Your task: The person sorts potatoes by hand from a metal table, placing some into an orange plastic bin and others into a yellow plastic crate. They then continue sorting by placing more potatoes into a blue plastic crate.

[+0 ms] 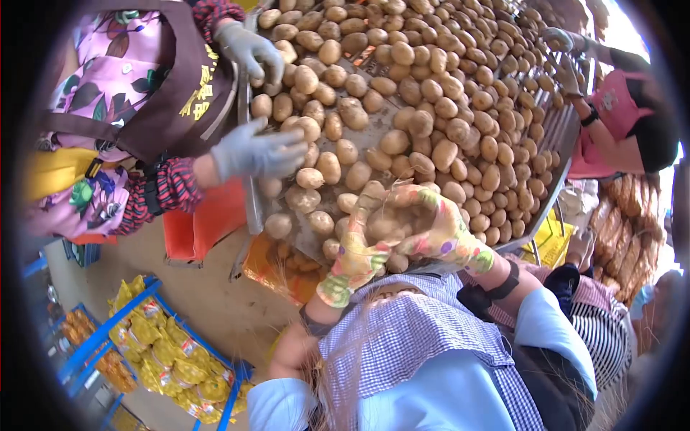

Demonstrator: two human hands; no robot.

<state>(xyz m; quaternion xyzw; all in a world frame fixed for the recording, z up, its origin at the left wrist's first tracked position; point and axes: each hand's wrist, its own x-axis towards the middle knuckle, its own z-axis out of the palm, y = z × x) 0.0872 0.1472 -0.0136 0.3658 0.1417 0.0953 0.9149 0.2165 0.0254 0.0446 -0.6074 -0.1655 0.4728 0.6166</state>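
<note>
My left hand [357, 251], in a flowered glove, curves around the near side of a small cluster of potatoes [388, 224] at the table's front edge. Opposite it, my right hand [442, 233] wears a matching glove and bends around the same cluster. The thumbs come close together on the near side, and the fingertips nearly meet on the far side. Blur smears the potatoes between my hands. Around them a big pile of potatoes [445, 154] covers much of the metal sorting table [381, 133].
On the left, a co-worker's grey-gloved hands [262, 151] reach over the potatoes; another co-worker's hands [568, 72] work at the far right. Below the table are a red crate [194, 230] and an orange bag [277, 269]. Yellow net sacks [169, 345] fill a blue rack [108, 330].
</note>
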